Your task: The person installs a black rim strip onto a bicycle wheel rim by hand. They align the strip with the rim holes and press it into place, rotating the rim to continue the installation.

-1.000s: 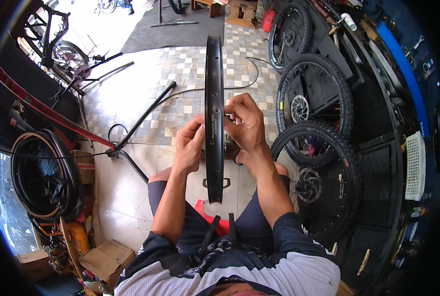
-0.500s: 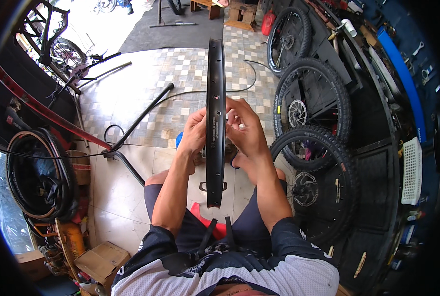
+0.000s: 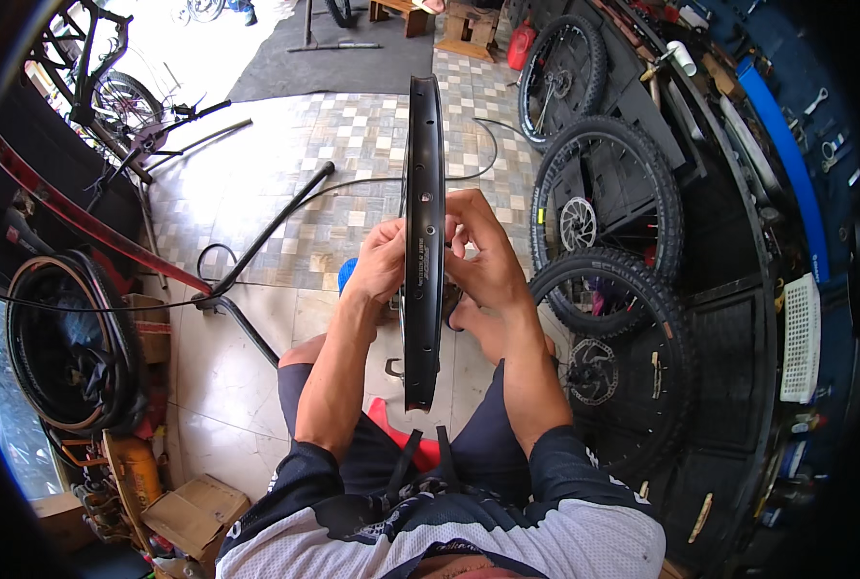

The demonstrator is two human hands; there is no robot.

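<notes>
A black bicycle rim [image 3: 422, 333] stands upright in front of me, seen edge-on, with a row of spoke holes along its outer face. On its left side my left hand [image 3: 382, 261] is closed against it, the fingertips passing out of sight behind the rim. At the right side my right hand [image 3: 488, 259] is bent, with thumb and fingers drawn together close to the rim. The rim covers those fingertips in part, and whatever they pinch is too small or too hidden to name.
Several wheels with knobby tyres [image 3: 676, 193] lean along the right side. A black metal stand [image 3: 266, 232] and a cable lie on the tiled floor. Tyres [image 3: 126, 357] hang at left above a cardboard box [image 3: 195, 511]. A white plastic basket [image 3: 799, 338] sits far right.
The rim has turned slightly and its lower end sits a little nearer me. My right fingers have moved slightly closer together beside it; my left hand stays at the rim.
</notes>
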